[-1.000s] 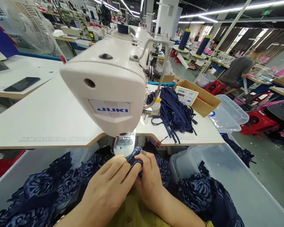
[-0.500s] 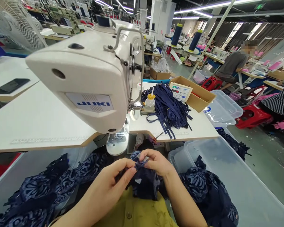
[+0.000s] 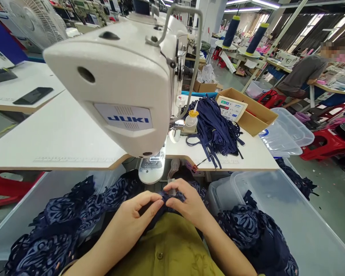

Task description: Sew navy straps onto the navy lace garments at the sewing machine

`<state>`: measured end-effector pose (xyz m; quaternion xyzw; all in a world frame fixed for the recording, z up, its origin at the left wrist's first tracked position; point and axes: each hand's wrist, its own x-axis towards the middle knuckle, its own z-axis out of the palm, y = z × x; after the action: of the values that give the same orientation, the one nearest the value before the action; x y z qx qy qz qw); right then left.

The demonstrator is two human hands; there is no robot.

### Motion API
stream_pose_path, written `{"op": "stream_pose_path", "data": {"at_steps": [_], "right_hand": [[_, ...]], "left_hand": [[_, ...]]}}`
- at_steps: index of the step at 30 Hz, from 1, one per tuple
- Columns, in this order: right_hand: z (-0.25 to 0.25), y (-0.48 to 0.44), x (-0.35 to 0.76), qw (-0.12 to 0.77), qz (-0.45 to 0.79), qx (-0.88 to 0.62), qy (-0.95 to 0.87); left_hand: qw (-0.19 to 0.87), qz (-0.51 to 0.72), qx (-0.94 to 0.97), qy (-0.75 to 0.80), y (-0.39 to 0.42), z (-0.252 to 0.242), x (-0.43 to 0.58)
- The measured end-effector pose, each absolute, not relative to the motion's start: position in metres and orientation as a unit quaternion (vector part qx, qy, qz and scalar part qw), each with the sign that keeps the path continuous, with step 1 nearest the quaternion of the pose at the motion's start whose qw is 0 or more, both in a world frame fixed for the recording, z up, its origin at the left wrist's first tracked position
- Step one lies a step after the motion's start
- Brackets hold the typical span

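My left hand (image 3: 136, 216) and my right hand (image 3: 186, 203) meet just below the needle plate (image 3: 152, 168) of a white JUKI sewing machine (image 3: 117, 80). Both pinch the edge of a navy lace piece (image 3: 168, 197) between thumb and fingers. The fabric runs down over my lap, which is covered by an olive garment (image 3: 166, 249). More of the same navy patterned lace (image 3: 63, 226) spreads to my left.
A clear plastic bin (image 3: 293, 226) at right holds more navy lace (image 3: 255, 237). On the white table (image 3: 51, 142) lie navy straps (image 3: 215, 132), an oil bottle (image 3: 192, 119), a control panel (image 3: 231, 108) and a cardboard box (image 3: 251, 119). A person sits at a far-right bench (image 3: 303, 74).
My hands shifted slightly up and apart along the lace edge, keeping their pinch. The bunched fabric that hung between them half a second ago now lies flatter. The view tilted a little.
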<state>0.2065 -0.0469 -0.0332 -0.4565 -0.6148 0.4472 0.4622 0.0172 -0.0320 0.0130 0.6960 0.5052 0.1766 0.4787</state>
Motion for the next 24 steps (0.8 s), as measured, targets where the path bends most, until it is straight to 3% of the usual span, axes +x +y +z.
{"op": "stream_pose_path", "data": {"at_steps": [7,14,19,24], "right_hand": [[-0.036,-0.042,0.187,0.456,0.559,-0.463,-0.515],[-0.040,-0.039,0.188,0.457,0.459,-0.516,-0.561],[-0.040,-0.044,0.194,0.531,0.416,-0.526,-0.518],[-0.030,-0.056,0.191,0.528,0.294,-0.515,-0.608]], "left_hand": [[0.451,0.201,0.738,0.460,-0.030,0.006,0.013],[0.443,0.233,0.717,0.486,-0.026,0.008,0.007],[0.376,0.274,0.739,0.487,-0.028,0.005,0.003],[0.314,0.325,0.785,0.425,-0.028,0.000,0.003]]}}
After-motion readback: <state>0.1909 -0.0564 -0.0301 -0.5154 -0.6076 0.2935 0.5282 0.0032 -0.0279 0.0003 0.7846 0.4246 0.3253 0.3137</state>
